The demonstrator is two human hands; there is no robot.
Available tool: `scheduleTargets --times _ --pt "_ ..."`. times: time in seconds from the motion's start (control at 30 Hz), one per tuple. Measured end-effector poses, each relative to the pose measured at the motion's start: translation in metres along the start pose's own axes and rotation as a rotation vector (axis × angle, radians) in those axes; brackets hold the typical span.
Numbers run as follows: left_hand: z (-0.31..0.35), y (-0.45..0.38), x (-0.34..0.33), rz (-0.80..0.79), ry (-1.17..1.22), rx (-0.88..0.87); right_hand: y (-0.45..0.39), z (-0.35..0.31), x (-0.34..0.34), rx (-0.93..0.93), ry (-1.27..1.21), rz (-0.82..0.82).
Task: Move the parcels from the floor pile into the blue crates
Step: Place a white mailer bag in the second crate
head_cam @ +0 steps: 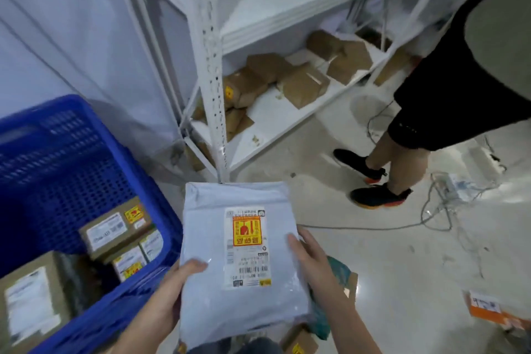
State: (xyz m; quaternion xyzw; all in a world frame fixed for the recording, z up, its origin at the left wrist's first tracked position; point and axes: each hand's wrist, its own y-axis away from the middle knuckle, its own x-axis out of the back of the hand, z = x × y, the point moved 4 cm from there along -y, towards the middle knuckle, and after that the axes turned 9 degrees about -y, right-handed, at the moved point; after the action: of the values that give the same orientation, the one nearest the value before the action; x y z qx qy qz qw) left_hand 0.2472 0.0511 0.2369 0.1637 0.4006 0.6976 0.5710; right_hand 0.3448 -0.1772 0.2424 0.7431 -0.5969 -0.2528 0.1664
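Above the pale glossy floor (388,282), a soft grey plastic mailer bag (238,264) with a printed label is gripped at its edges by the left hand (169,293) and right hand (313,261), beside a perforated blue crate (86,169) holding cardboard boxes (115,227); white metal shelving (218,66) stands behind

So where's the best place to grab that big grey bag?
By its two long side edges, one hand from each side, as the left hand and right hand do now. The grey bag is wide, flat and floppy, so a grip on both sides probably stops it sagging.
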Motion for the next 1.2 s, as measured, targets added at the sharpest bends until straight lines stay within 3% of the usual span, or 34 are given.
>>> scheduleTargets --times 0.23,0.4,0.57,0.7,0.8,0.9,1.03,1.13,1.2 --pt "0.010 0.099 0.065 0.365 0.148 -0.210 0.039 -0.025 -0.104 0.118 -0.050 -0.113" --pt "0.001 0.148 0.125 0.489 0.276 -0.271 0.053 -0.023 -0.180 0.110 -0.092 -0.128" --pt "-0.025 0.158 0.147 0.491 0.604 -0.333 0.063 0.009 -0.258 0.009 -0.193 -0.137" --pt "-0.014 0.152 0.166 0.518 0.572 -0.361 0.075 0.056 -0.333 -0.134 -0.217 -0.206" --pt "-0.002 0.156 0.226 0.620 0.615 -0.356 0.074 0.084 -0.382 -0.252 -0.255 -0.250" --pt "0.012 0.156 0.300 0.602 0.560 -0.290 0.054 0.098 -0.417 -0.308 -0.181 -0.247" --pt "0.034 0.141 0.382 0.508 0.475 -0.265 0.000 0.081 -0.435 -0.150 0.036 -0.108" --pt "0.057 0.118 0.425 0.446 0.457 -0.279 -0.041 0.059 -0.461 0.017 0.274 -0.164" --pt "0.072 0.098 0.445 0.436 0.459 -0.267 -0.074 0.052 -0.480 0.018 0.401 -0.229"
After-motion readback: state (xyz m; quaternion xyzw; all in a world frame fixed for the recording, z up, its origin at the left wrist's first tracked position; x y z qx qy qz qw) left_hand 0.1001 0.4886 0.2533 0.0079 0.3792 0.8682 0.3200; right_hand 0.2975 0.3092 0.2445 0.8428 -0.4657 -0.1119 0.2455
